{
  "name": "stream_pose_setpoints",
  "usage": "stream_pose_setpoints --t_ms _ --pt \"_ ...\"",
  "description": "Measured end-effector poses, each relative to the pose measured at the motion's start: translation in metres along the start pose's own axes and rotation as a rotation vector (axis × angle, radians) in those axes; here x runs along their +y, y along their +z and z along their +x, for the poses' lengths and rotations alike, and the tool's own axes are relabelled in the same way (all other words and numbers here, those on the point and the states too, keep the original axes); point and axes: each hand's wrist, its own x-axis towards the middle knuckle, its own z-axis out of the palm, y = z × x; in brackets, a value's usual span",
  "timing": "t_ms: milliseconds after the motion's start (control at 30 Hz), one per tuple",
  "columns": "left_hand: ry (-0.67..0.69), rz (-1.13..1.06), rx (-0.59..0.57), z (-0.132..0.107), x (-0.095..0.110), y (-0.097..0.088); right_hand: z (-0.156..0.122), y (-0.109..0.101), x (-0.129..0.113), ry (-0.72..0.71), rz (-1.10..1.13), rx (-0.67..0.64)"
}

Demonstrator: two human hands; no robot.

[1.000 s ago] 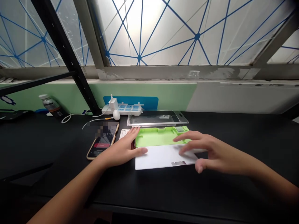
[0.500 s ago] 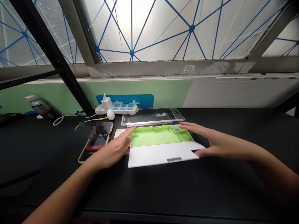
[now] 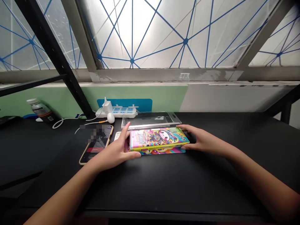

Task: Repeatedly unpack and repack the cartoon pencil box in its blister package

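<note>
Bright light glares through the window [image 3: 152, 34], while the black desk [image 3: 154, 184] lies dim.

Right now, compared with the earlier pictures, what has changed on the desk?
The lid has swung away from the person, over the case. The right hand, first over the open lid, now grips the right end; the left hand stays at the left end. Phone, power strip, clear package: unmoved.

1. Black tabletop [image 3: 150, 184], kinda matte, backed right up to the wall [image 3: 168, 97].
2. Phone [image 3: 95, 149] on the left, screen up.
3. Colorful card [image 3: 161, 152] near the middle, mostly under the box [image 3: 158, 137].
4. Clear tray [image 3: 140, 127] just behind that.
5. White cable [image 3: 70, 118] and a bottle [image 3: 41, 109], back left.
</note>
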Motion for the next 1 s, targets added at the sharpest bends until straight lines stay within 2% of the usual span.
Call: stream_pose_setpoints --t_ms 133,233,333,433,500,567,667,800,1000 --pt "0.023 0.104 0.142 -0.002 -0.004 0.006 -0.002 -0.004 -0.003 -0.005 0.038 0.059" --pt "0.149 0.075 0.272 0.001 -0.005 0.006 0.000 -0.015 -0.011 -0.051 0.141 0.159" --pt "0.272 0.029 0.354 0.015 0.001 -0.004 0.015 -0.024 -0.015 -0.091 0.266 0.257" --pt "0.224 0.163 0.403 0.041 0.010 -0.014 0.044 -0.021 -0.010 -0.117 0.303 0.304" --pt "0.169 0.330 0.454 0.060 0.013 -0.016 0.064 -0.010 -0.003 -0.125 0.267 0.304" --pt "0.148 0.385 0.502 0.075 0.011 -0.016 0.080 0.003 0.006 -0.132 0.231 0.296" --pt "0.113 0.442 0.493 0.087 0.001 -0.013 0.089 0.022 0.016 -0.114 0.181 0.291" --pt "0.068 0.544 0.407 0.085 -0.010 -0.012 0.084 0.033 0.016 -0.077 0.060 0.280" --pt "0.013 0.728 0.338 0.075 0.002 0.003 0.079 0.036 0.008 -0.070 -0.107 0.255"
